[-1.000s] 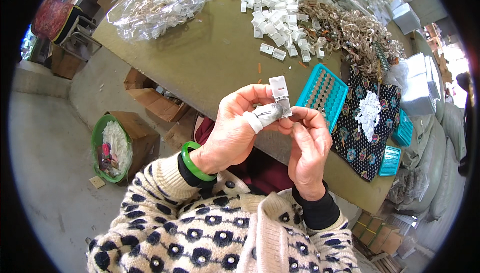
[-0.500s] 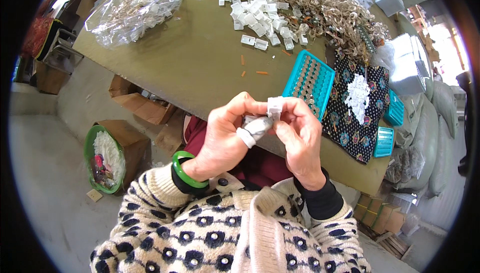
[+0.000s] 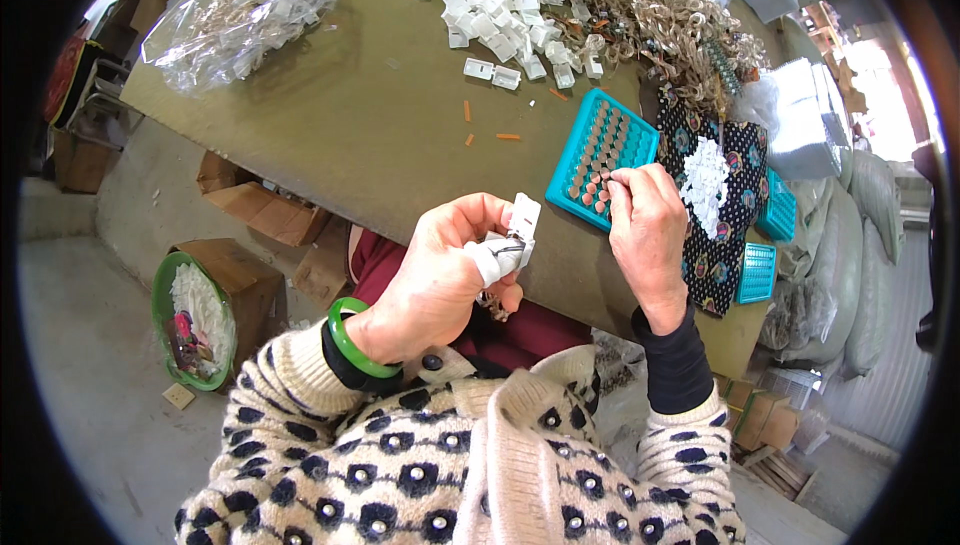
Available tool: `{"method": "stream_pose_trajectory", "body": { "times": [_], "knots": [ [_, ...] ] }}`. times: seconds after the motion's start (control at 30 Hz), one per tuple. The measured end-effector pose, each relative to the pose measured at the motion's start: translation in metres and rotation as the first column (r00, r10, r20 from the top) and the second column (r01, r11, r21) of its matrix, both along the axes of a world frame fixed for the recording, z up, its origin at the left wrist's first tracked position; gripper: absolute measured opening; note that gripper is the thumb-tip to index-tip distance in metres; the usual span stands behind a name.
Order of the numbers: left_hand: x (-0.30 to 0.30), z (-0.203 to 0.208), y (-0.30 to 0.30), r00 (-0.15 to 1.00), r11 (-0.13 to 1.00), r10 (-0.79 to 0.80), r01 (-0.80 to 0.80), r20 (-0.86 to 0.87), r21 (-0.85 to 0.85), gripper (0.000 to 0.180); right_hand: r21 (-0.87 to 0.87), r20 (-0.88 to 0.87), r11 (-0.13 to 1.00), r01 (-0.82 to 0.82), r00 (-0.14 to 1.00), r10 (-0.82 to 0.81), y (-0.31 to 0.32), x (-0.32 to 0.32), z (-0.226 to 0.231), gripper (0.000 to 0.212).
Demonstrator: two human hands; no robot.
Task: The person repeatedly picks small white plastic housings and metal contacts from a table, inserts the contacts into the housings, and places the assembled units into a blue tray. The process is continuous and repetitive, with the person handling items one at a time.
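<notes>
My left hand, mid-frame, pinches a small white plastic part. My right hand curls fingertips into the teal tray; whether it grips anything is hidden.

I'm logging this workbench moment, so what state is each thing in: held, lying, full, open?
left hand: holds a small white plastic clip, thumb bandaged
right hand: fingertips at the teal tray, apart from the clip
teal tray: flat on the table, partly filled with small round parts
clear bag: lying, holding white parts
white clips pile: loose heap
</notes>
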State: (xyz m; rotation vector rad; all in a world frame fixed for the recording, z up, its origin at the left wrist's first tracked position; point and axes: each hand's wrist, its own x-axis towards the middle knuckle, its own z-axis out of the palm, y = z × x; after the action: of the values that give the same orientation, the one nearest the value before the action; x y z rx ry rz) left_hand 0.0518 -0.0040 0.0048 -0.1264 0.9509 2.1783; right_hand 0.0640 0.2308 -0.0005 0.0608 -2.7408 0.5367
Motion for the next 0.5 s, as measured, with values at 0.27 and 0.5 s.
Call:
{"method": "stream_pose_trajectory", "body": {
  "times": [0.27,0.5],
  "knots": [
    [-0.005,-0.001,0.014,1.000,1.000,0.014,-0.014,-0.024,-0.001,0.011,0.034,0.146,0.999,-0.022,0.989,0.017,0.007,-0.004,0.006,0.007],
    [-0.004,-0.004,0.019,1.000,1.000,0.010,-0.010,0.018,0.017,0.012,-0.087,0.095,0.994,-0.069,0.992,0.078,0.012,-0.003,0.012,0.007]
  ]
}}
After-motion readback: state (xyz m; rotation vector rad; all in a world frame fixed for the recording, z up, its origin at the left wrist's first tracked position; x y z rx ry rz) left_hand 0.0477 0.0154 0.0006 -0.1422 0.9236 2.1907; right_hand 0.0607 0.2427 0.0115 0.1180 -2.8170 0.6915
